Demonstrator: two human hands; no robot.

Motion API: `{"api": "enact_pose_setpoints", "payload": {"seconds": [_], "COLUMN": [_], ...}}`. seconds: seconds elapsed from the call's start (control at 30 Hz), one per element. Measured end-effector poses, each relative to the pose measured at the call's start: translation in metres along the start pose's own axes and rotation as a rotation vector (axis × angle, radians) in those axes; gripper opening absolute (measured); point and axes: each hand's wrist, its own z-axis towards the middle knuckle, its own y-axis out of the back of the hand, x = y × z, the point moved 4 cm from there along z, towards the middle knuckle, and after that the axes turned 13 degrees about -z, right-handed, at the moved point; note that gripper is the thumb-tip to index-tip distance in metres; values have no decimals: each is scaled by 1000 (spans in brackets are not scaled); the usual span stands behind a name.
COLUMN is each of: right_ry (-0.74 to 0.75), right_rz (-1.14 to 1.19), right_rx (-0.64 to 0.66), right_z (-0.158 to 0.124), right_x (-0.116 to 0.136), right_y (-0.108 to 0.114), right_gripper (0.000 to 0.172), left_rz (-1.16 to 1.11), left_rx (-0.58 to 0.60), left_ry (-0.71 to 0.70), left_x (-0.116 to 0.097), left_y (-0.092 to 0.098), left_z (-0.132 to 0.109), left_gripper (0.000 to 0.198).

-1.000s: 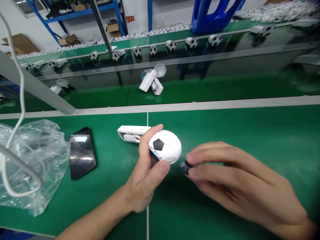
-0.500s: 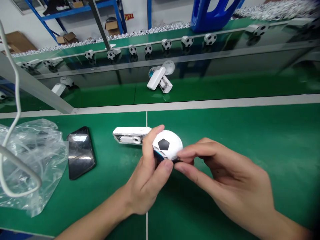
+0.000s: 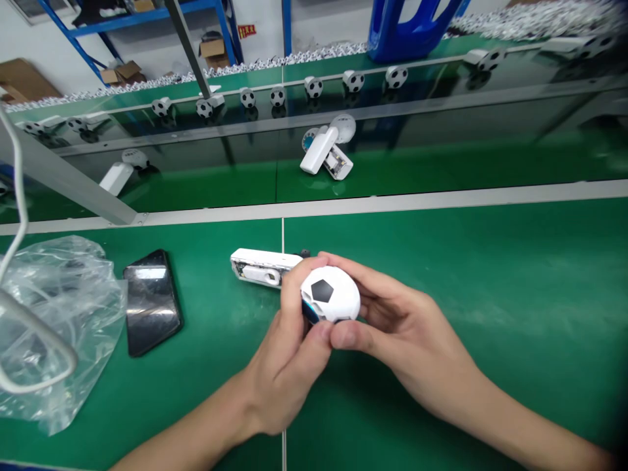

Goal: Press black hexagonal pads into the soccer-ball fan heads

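Observation:
Between both hands is a small device with a white rounded head [image 3: 338, 293] bearing a black pentagon, like a soccer ball. A blue edge shows under the head. Its long white body [image 3: 265, 265] points left, with an open side showing a pale inner part. My left hand [image 3: 289, 353] is closed on the head's left side, thumb at the front. My right hand [image 3: 392, 314] is closed round the right side, its thumb at the lower edge and its fingers behind. The undersides and some fingertips are hidden.
A black phone [image 3: 153, 304] lies left on the green table [image 3: 490, 314], beside a clear plastic bag [image 3: 53, 327] and a white cable [image 3: 19, 196]. Beyond the pale rail, white device parts [image 3: 321, 150] sit on the conveyor belt [image 3: 206, 176]. Several ball-headed devices [image 3: 314, 87] line the far side.
My right hand has moved left and wrapped round the device's right side, from a pinch at its lower edge. The device has turned slightly. Parts on the belt have shifted right.

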Motion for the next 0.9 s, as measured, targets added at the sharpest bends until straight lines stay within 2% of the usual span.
{"api": "enact_pose_setpoints", "payload": {"seconds": [0.13,0.27,0.37,0.47,0.57,0.6,0.67,0.73,0.83,0.9], "right_ry": [120,258,276,222,226,244,305,395,525,542], "right_rz": [-165,-274,-289,-270,-299,-399,-699,-963,-1090,-1093], "right_rx": [-73,-129,-122,-43,-36,-66,-108,-59,74,116], "right_z": [-5,-12,-10,3,18,23,29,32,35,36], "right_x": [9,10,11,15,17,16,11,2,-11,-15], "right_y": [-5,-11,-10,0,22,29,40,41,33,27], "right_gripper": [64,70,67,62,54,46,30,22,22,19], "left_rz": [-80,-16,14,-66,-212,-235,-150,12,261,362], "left_rx": [38,-48,-75,-100,-129,-141,-219,-321,-431,-468], "left_ry": [-50,-131,-189,-66,58,70,109,109,-82,-232], "left_x": [-6,-4,-3,-8,-26,-34,-49,-58,-65,-64], "left_y": [-9,-12,-13,-10,2,8,24,40,56,59], "left_z": [-4,-6,-5,0,4,5,7,10,14,14], "left_gripper": [59,55,58,59,69,71,58,49,46,43]}}
